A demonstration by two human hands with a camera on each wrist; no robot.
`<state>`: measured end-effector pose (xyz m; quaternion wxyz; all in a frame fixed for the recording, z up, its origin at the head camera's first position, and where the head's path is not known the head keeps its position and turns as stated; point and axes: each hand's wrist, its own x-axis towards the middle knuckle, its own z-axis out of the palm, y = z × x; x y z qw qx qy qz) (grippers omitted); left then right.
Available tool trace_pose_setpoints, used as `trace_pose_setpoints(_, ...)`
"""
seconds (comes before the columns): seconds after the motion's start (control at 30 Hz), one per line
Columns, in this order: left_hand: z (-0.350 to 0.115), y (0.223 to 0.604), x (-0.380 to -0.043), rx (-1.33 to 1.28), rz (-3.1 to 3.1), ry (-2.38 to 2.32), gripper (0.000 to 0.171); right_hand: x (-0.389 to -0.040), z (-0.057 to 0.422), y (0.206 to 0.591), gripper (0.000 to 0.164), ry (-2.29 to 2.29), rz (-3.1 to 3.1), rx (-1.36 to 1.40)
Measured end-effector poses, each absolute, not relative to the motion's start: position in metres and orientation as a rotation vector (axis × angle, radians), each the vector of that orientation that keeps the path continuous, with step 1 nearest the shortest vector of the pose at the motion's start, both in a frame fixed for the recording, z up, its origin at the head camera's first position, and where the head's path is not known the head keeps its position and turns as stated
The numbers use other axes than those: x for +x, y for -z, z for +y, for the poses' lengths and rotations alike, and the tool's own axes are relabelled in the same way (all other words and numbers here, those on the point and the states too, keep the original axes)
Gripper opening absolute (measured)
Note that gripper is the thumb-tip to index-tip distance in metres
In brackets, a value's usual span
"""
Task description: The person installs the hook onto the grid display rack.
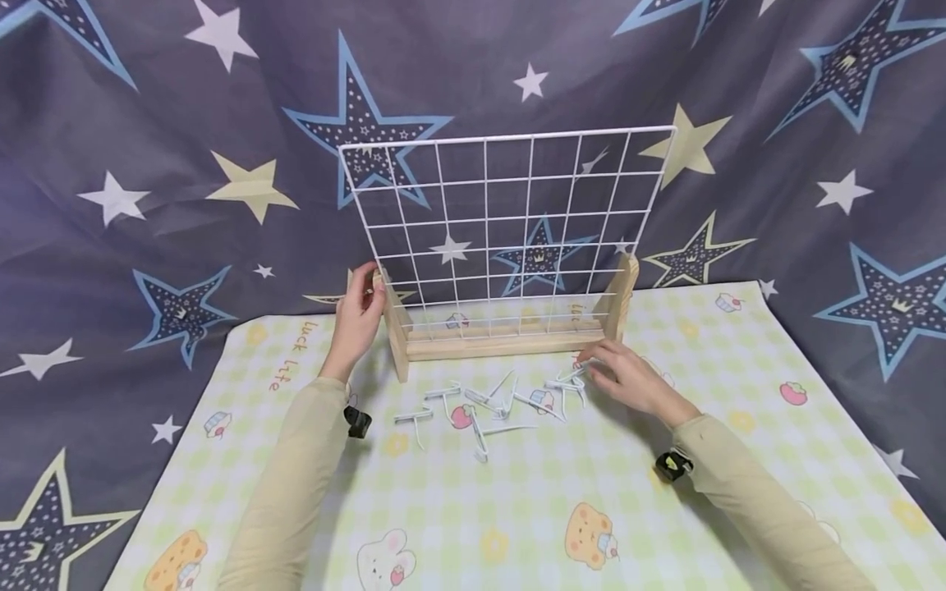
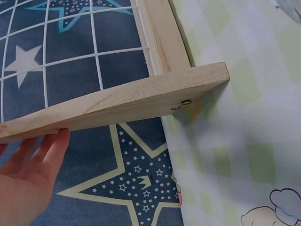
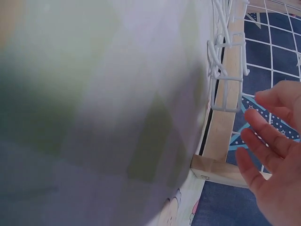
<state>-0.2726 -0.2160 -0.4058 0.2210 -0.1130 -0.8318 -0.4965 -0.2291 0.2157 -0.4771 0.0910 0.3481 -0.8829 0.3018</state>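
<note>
Long, plain beige sleeves [image 1: 288, 484] cover both forearms with light creasing and end at the wrists. A compact black unit [image 1: 358, 422] sits at each wrist. The hands [image 1: 628, 379] are bare.

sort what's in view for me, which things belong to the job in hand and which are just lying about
Likely part of the job:
left hand, touching the wooden stand
right hand, near the white hooks
white wire grid, upright in the stand

Probably just surroundings:
checked table cover, underneath
star-print cloth, behind
</note>
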Motion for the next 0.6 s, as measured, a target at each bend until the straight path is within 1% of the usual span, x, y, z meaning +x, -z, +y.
trace_pose_setpoints(0.23,-0.216,0.406,-0.273,-0.29,-2.318,1.369,0.037,-0.232,0.21,0.481,0.017,-0.861,-2.675,1.039)
trace_pose_setpoints(0.33,-0.212,0.394,-0.264,-0.32,-2.294,1.434,0.037,-0.234,0.208,0.483,0.014,-0.858,-2.667,1.03)
trace_pose_setpoints(0.47,-0.208,0.379,-0.252,-0.343,-2.284,1.524,0.037,-0.236,0.208,0.484,0.016,-0.875,-2.654,1.034)
trace_pose_setpoints(0.6,-0.21,0.381,-0.253,-0.352,-2.283,1.542,0.038,-0.237,0.211,0.485,0.018,-0.887,-2.635,1.04)
